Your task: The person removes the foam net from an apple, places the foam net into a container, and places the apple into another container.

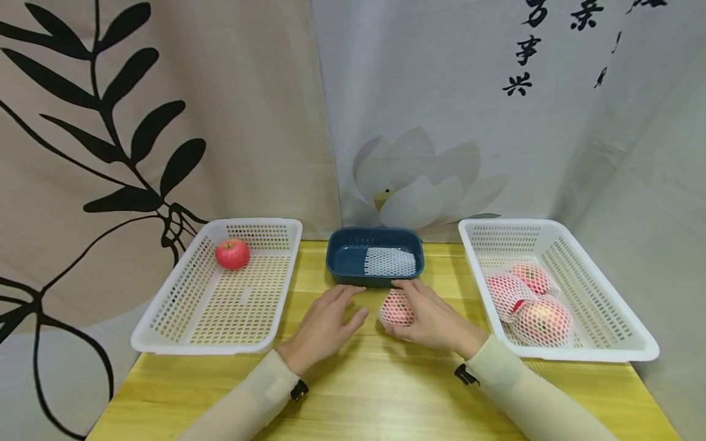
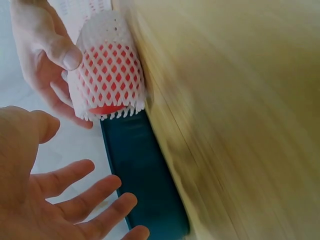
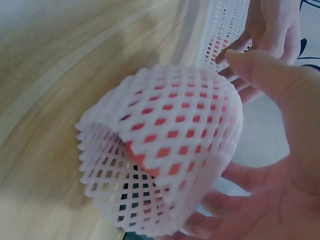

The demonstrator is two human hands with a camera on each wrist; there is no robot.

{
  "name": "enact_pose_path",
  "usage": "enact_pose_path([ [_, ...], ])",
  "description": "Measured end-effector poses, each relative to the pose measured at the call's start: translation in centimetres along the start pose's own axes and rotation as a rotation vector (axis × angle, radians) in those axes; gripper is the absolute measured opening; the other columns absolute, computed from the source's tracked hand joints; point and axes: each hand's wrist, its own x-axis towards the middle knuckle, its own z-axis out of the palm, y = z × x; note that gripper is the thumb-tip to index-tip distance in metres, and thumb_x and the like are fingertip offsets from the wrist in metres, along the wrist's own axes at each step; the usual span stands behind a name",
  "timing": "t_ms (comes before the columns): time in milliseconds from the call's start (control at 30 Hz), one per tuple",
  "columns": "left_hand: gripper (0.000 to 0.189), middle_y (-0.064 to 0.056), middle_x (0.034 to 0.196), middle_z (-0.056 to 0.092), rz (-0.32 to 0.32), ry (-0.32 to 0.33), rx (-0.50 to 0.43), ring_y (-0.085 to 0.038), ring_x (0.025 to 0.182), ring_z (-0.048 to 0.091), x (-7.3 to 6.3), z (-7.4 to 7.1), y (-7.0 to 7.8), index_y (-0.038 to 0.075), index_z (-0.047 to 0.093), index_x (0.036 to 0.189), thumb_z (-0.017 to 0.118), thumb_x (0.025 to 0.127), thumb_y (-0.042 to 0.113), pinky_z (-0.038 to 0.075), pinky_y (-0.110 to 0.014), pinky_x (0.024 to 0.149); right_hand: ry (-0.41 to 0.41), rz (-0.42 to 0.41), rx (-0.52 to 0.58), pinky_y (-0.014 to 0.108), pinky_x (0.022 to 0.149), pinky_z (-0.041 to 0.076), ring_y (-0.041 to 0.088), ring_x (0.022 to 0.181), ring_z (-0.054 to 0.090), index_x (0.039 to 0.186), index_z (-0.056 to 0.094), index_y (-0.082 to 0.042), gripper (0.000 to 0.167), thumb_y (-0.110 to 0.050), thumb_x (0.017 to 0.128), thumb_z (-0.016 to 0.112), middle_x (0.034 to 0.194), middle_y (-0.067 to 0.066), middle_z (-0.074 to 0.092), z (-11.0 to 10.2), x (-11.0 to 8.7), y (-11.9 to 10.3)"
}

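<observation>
Your right hand [image 1: 432,317] grips a netted apple [image 1: 396,308], with the thumb on one side and the fingers on the other, just in front of the dark blue tray [image 1: 347,262]; you cannot tell from these views whether the fruit touches the worktop [image 1: 386,392]. White foam mesh wraps it, and the left wrist view shows red skin just inside the net's edge. Your left hand [image 1: 329,320] is released, fingers loosely spread, near the apple and apart from it. Inside the tray, a flat white foam net [image 1: 390,261] lies toward the right. To your left, a white basket [image 1: 216,349] holds a bare red apple [image 1: 232,253] near its far left corner. To your right, a second white basket [image 1: 618,352] carries three netted fruits [image 1: 543,321] grouped together, a red band showing among them. Behind the worktop hangs a cloth [image 1: 259,122] printed with dark leaves, a pale flower and black characters.
</observation>
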Motion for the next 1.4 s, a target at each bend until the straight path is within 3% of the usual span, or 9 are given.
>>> enact_pose_path([
  [100,0.048,-0.014,0.151,0.074,0.031,0.016,-0.031,-0.037,0.14,0.073,0.4,0.5,0.1,0.011,0.07,0.158,0.073,0.117,0.037,0.062,-0.064,0.115,0.019,0.011,-0.005,0.066,0.116,0.061,0.044,0.143,0.067,0.172,0.049,-0.008,0.099,-0.044,0.094,0.099,0.165,0.025,0.06,0.3,-0.1,0.0],
  [133,0.051,-0.012,0.152,0.074,0.066,0.039,-0.052,-0.034,0.141,0.073,0.6,1.3,-0.7,0.012,0.069,0.159,0.07,0.118,0.043,0.062,-0.06,0.117,0.024,0.01,-0.008,0.065,0.114,0.063,0.043,0.14,0.068,0.171,0.049,-0.008,0.1,-0.043,0.093,0.1,0.162,0.025,0.061,0.5,-0.1,0.0],
  [300,0.051,-0.013,0.149,0.075,0.113,0.045,-0.07,-0.031,0.134,0.075,1.2,2.0,-0.3,0.01,0.069,0.158,0.064,0.121,0.045,0.064,-0.053,0.116,0.041,0.014,-0.018,0.06,0.106,0.066,0.036,0.127,0.071,0.169,0.05,-0.007,0.103,-0.039,0.088,0.105,0.152,0.025,0.064,1.0,-0.1,0.1],
  [367,0.047,-0.015,0.147,0.075,0.088,0.016,-0.058,-0.033,0.132,0.076,1.4,1.5,0.8,0.007,0.07,0.156,0.068,0.12,0.037,0.065,-0.055,0.114,0.047,0.017,-0.017,0.059,0.105,0.067,0.035,0.124,0.071,0.168,0.05,-0.007,0.103,-0.037,0.087,0.106,0.148,0.025,0.065,1.1,-0.1,0.1],
  [467,0.045,-0.014,0.148,0.075,0.063,-0.012,-0.058,-0.031,0.134,0.075,1.7,1.9,1.0,0.008,0.07,0.156,0.071,0.118,0.033,0.064,-0.053,0.117,0.053,0.02,-0.011,0.059,0.105,0.066,0.034,0.121,0.072,0.167,0.051,-0.006,0.101,-0.034,0.087,0.106,0.146,0.025,0.066,1.2,-0.1,0.1],
  [700,0.043,-0.011,0.15,0.075,0.032,-0.04,-0.081,-0.03,0.139,0.074,2.0,2.3,1.5,0.011,0.071,0.157,0.07,0.119,0.033,0.062,-0.05,0.121,0.073,0.005,0.022,0.06,0.115,0.063,0.039,0.135,0.072,0.162,0.053,0.0,0.093,-0.029,0.09,0.104,0.153,0.026,0.067,1.4,-0.1,0.4],
  [867,0.039,-0.011,0.149,0.076,0.027,-0.039,-0.116,-0.031,0.136,0.076,1.9,2.4,1.6,0.012,0.073,0.154,0.069,0.119,0.028,0.064,-0.051,0.118,0.088,-0.007,0.047,0.055,0.11,0.065,0.033,0.126,0.073,0.155,0.055,0.0,0.087,-0.028,0.088,0.103,0.147,0.021,0.07,1.6,-0.1,0.6],
  [1233,0.032,-0.012,0.143,0.08,0.066,-0.039,-0.129,-0.031,0.135,0.077,1.9,2.6,0.8,0.009,0.076,0.149,0.068,0.12,0.02,0.064,-0.05,0.117,0.097,-0.041,0.067,0.049,0.102,0.065,0.025,0.117,0.072,0.148,0.062,-0.005,0.079,-0.027,0.085,0.104,0.136,0.014,0.073,1.4,0.1,0.8],
  [1400,0.034,-0.012,0.143,0.08,0.089,-0.055,-0.142,-0.033,0.135,0.078,1.9,2.4,0.7,0.006,0.075,0.149,0.072,0.118,0.02,0.065,-0.049,0.115,0.088,-0.045,0.08,0.049,0.102,0.064,0.025,0.118,0.071,0.149,0.063,-0.009,0.078,-0.034,0.087,0.103,0.138,0.012,0.071,0.9,0.0,0.5],
])
